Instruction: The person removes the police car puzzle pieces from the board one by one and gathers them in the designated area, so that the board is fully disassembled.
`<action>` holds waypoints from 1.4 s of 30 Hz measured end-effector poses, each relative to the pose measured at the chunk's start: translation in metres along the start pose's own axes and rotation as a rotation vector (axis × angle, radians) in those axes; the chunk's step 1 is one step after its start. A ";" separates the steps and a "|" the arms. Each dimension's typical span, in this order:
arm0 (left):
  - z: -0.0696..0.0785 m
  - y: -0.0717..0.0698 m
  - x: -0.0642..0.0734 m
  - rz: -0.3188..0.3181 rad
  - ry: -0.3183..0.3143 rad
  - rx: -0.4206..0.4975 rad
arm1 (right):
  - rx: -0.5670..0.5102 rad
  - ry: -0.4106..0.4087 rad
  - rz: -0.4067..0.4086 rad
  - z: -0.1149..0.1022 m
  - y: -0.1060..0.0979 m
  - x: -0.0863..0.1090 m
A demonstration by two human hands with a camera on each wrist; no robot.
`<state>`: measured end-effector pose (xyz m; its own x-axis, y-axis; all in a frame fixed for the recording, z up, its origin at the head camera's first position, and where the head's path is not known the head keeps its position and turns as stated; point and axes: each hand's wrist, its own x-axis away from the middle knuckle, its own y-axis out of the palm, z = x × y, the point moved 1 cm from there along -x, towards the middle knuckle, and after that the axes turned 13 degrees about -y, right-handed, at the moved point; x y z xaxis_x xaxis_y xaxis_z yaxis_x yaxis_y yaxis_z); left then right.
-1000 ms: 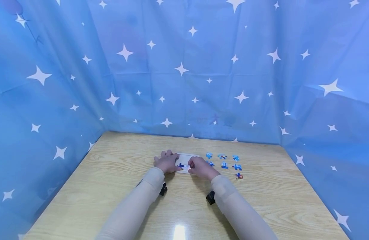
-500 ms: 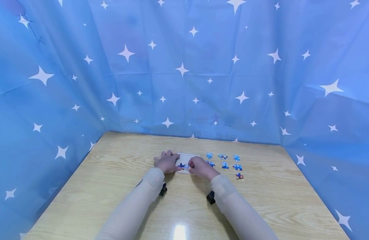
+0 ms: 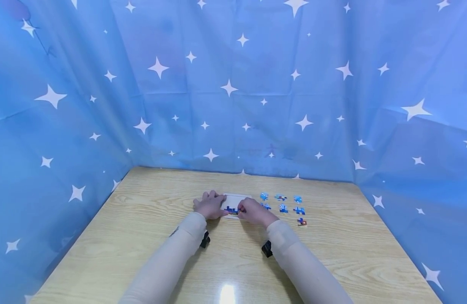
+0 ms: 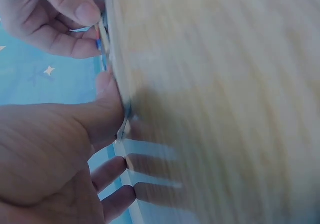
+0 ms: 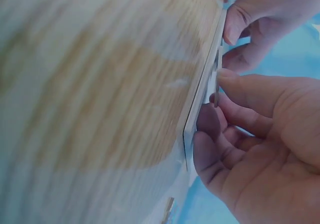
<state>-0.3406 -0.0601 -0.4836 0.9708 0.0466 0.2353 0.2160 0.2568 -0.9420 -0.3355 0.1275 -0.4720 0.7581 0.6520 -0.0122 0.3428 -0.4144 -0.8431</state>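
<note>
A shallow white puzzle tray [image 3: 237, 199] lies on the table between the two hands. Along its near side sit dark blue jigsaw pieces [image 3: 230, 209]. My left hand [image 3: 210, 206] spreads its fingers at the tray's left side, its thumb [image 4: 106, 91] pressing at the near edge. My right hand [image 3: 255, 211] pinches a thin jigsaw piece [image 5: 216, 97] between thumb and index finger, over the tray's near right part. In the right wrist view the piece shows edge-on; the fingers hide most of it in the head view.
Right of the tray, several loose blue jigsaw pieces [image 3: 283, 208] lie in rough rows. Nearest me among them is a red and blue jigsaw piece [image 3: 302, 221]. A blue curtain [image 3: 233, 105] with white stars surrounds the wooden table [image 3: 161, 190] at the back and sides.
At the right fingertips, the patch beside the blue pieces has gone from whitish to dark blue. Both hands have stayed almost in place.
</note>
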 end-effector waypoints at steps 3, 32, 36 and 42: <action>0.000 -0.007 0.005 -0.011 0.011 0.012 | 0.006 -0.007 0.000 0.001 0.000 -0.001; -0.005 -0.008 0.003 -0.070 0.033 0.032 | 0.008 0.005 0.105 0.016 -0.017 0.019; -0.006 -0.004 0.001 -0.076 0.022 0.020 | 0.031 0.007 0.123 0.021 -0.026 0.029; -0.006 0.001 -0.003 -0.070 0.036 0.011 | 0.044 0.017 0.140 0.031 -0.038 0.049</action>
<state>-0.3426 -0.0654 -0.4864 0.9564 -0.0067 0.2919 0.2829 0.2688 -0.9207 -0.3283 0.1949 -0.4569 0.8065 0.5784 -0.1224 0.2085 -0.4720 -0.8566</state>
